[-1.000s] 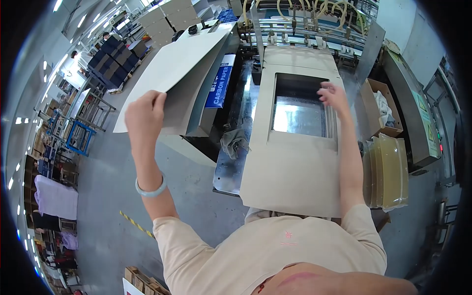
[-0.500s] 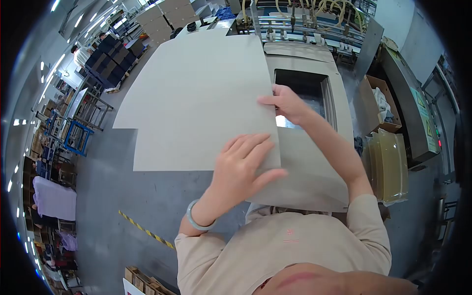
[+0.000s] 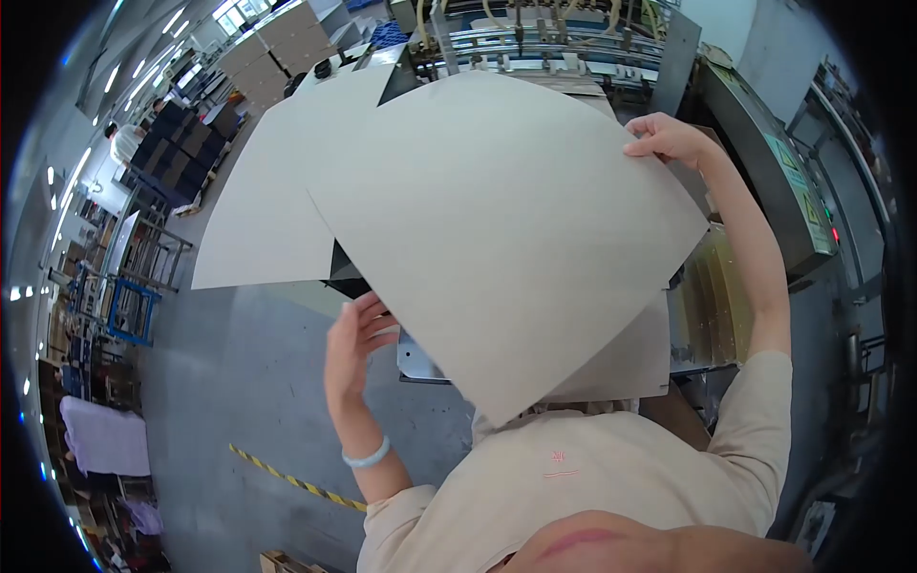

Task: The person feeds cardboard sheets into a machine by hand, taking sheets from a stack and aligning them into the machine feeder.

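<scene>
A large pale-grey cardboard sheet (image 3: 506,229) lies turned at an angle in front of me, one corner pointing at my shirt. Thumb and fingers of my right hand (image 3: 669,143) pinch its upper right edge. By its lower left edge is my left hand (image 3: 355,349), fingers spread, the tips close to or touching the edge; whether they reach under it I cannot tell. Another pale sheet (image 3: 263,201) lies to the left, partly covered by the turned one. Below the turned sheet, part of a further grey sheet (image 3: 626,353) shows near my waist.
Behind the sheets stands a machine with metal rails and hoses (image 3: 554,48). A metal cabinet with warning labels (image 3: 774,162) is at the right, above plastic-wrapped yellowish boards (image 3: 712,306). Yellow-black tape (image 3: 291,480) marks the floor. A person (image 3: 124,143) is far left.
A sheet has been shifted right and turned, covering the machine's window-like opening. My right hand moved up and right with its edge; my left hand moved left, off the sheet's top.
</scene>
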The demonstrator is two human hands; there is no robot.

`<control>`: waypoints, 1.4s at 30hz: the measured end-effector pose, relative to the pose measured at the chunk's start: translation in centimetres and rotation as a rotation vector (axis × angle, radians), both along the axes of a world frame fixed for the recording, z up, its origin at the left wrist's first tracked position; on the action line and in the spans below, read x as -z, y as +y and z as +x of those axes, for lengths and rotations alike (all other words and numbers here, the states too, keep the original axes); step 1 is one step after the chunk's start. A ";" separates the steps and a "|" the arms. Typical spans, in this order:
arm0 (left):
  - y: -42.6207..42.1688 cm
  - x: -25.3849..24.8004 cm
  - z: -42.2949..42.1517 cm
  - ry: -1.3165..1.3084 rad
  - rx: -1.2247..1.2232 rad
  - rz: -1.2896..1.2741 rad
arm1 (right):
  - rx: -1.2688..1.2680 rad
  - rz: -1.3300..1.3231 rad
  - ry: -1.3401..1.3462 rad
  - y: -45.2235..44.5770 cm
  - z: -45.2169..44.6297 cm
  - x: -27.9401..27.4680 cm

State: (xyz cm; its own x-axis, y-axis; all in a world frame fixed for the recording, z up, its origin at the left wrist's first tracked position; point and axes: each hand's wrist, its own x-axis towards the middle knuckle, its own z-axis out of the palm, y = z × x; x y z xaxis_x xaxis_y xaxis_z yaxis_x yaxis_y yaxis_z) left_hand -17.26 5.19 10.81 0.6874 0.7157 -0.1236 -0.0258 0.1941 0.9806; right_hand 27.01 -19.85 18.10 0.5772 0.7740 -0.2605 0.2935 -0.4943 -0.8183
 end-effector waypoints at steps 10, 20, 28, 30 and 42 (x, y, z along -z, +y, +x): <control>0.1 1.4 12.6 -0.380 0.127 -0.409 | 0.088 -0.252 -0.171 -3.6 6.2 -1.7; -4.5 5.6 20.9 -0.153 0.101 -0.372 | 0.200 -0.107 -0.929 -2.2 13.4 -3.9; -7.8 9.5 29.1 -0.238 -0.088 -0.726 | 0.063 0.203 -0.772 3.0 3.9 -0.8; -8.3 10.0 30.1 -0.227 -0.115 -0.758 | -0.136 0.169 -0.475 2.4 0.0 1.5; -9.0 11.3 31.1 -0.278 -0.081 -0.900 | 0.347 0.423 0.843 -0.8 -9.3 14.4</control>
